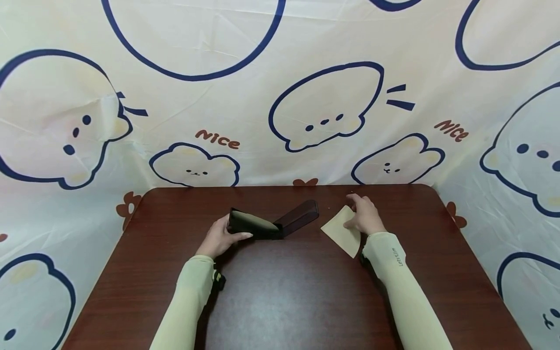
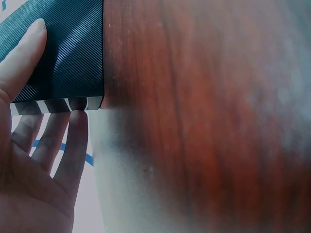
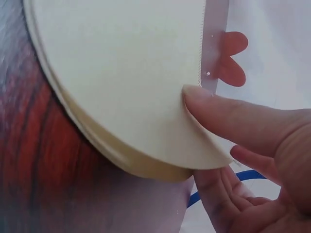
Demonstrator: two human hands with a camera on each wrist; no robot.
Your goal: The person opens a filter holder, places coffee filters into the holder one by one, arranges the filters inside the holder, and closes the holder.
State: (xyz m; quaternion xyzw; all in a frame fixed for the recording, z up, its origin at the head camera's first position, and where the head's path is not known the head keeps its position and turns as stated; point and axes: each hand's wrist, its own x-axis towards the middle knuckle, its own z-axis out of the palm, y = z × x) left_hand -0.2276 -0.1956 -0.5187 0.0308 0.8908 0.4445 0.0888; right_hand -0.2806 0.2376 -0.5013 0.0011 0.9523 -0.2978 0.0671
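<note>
A dark glasses case (image 1: 238, 224) stands unfolded left of the table's middle, with its lid (image 1: 301, 217) swung out to the right. My left hand (image 1: 220, 237) grips the case by its left end. In the left wrist view the thumb lies across the ridged black face (image 2: 73, 58), and the fingertips reach the striped edge beneath. To the right, my right hand (image 1: 367, 216) pinches a pale yellow folded cloth (image 1: 340, 229) by its right side. The right wrist view shows the thumb on the upper layer of the cloth (image 3: 121, 87) and fingers under it; its rounded edge shows layers.
Both hands are over a dark brown wooden table (image 1: 297, 291), towards its far edge. Behind and at both sides hangs a white sheet (image 1: 253, 107) printed with blue-outlined cartoon figures; it meets the table's back edge.
</note>
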